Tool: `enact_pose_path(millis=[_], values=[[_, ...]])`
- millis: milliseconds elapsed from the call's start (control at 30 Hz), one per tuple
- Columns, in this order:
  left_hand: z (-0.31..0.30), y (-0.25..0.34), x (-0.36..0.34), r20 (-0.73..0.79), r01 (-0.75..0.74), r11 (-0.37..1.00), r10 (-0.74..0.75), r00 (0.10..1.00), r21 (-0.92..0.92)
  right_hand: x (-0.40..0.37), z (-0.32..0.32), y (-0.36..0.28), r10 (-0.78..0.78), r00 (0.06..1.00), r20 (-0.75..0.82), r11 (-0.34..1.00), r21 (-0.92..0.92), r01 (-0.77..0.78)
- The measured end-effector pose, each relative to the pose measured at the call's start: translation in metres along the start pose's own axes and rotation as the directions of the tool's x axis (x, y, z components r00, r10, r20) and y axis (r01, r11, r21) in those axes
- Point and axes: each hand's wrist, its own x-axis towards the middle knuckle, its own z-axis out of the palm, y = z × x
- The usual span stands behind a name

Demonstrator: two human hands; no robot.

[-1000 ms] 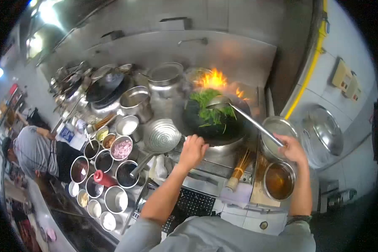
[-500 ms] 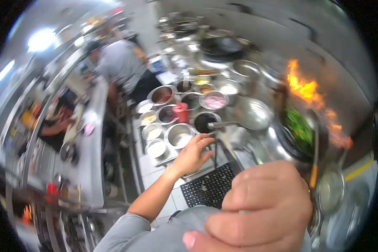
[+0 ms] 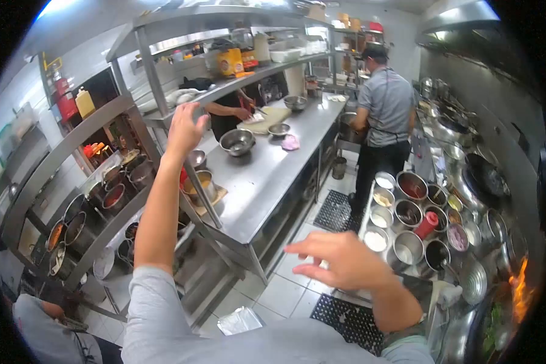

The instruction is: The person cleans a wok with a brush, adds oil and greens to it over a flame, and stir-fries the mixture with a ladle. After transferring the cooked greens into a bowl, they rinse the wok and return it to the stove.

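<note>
My left hand (image 3: 185, 130) is raised at the end of my stretched arm, fingers apart and holding nothing. It overlaps the front edge of the steel shelf (image 3: 215, 91) in this view. My right hand (image 3: 340, 258) hangs in front of my chest with loosely stretched fingers and nothing in them. Nearest to it on the right stand several round steel pots, among them a pot of white contents (image 3: 376, 241) and an emptier pot (image 3: 408, 247). A red squeeze bottle (image 3: 428, 224) stands among them. At the lower right, a wok (image 3: 472, 330) holds green vegetables (image 3: 494, 324).
Flames (image 3: 519, 288) rise beside the wok, near a ladle-like strainer (image 3: 474, 282). A steel worktable (image 3: 273, 176) carries metal bowls (image 3: 236, 142). A person (image 3: 387, 109) stands in the aisle; another person (image 3: 42, 327) is at lower left. A black mat (image 3: 349, 318) lies on the floor.
My view has turned left, away from the stove, toward the worktable and shelves. My left hand has risen to the shelf edge. My right hand has moved away from the camera and its fingers have opened.
</note>
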Motion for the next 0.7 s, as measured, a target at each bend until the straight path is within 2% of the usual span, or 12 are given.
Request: enact_pose_path(millis=[67,133,233,267,333,367,400,433,500,533,600,700], values=[[0.007,-0.048,0.032,0.036,0.005,0.997,-0.008,0.999,0.083,0.013,0.040,0.024,0.120,0.979,0.162,0.988,0.082,-0.134],[0.027,-0.093,0.064,0.077,0.008,0.987,-0.020,0.997,0.160,0.012,0.085,0.056,0.185,0.960,0.212,0.968,0.127,-0.215],[0.052,-0.128,0.100,0.068,0.033,0.947,-0.058,0.996,0.318,-0.012,0.133,0.095,0.368,0.855,0.365,0.874,0.180,-0.452],[0.054,-0.115,0.105,0.095,0.143,0.913,-0.193,0.977,0.383,-0.022,0.145,0.105,0.413,0.814,0.409,0.831,0.198,-0.521],[0.065,-0.107,0.126,0.130,0.415,0.763,-0.537,0.833,0.495,-0.034,0.160,0.119,0.477,0.745,0.466,0.737,0.249,-0.628],[0.076,-0.108,0.134,0.131,0.525,0.647,-0.689,0.713,0.553,-0.039,0.163,0.126,0.500,0.718,0.485,0.688,0.280,-0.669],[0.096,-0.157,0.150,0.263,0.453,0.663,-0.694,0.670,0.596,-0.045,0.162,0.133,0.520,0.687,0.508,0.636,0.307,-0.708],[0.083,-0.159,0.163,0.464,0.325,0.716,-0.666,0.584,0.618,-0.050,0.162,0.145,0.535,0.673,0.510,0.604,0.326,-0.727],[0.088,-0.191,0.176,0.419,0.167,0.674,-0.613,0.670,0.719,-0.056,0.169,0.175,0.546,0.658,0.519,0.531,0.392,-0.751],[0.089,-0.185,0.175,0.297,0.208,0.655,-0.572,0.764,0.727,-0.055,0.172,0.191,0.540,0.645,0.541,0.451,0.462,-0.764],[0.073,-0.147,0.170,0.026,0.295,0.629,-0.448,0.893,0.720,-0.041,0.172,0.219,0.496,0.692,0.525,0.459,0.518,-0.722],[0.031,-0.063,0.170,-0.028,0.146,0.741,-0.169,0.985,0.655,0.007,0.138,0.250,0.400,0.782,0.477,0.479,0.619,-0.622]])
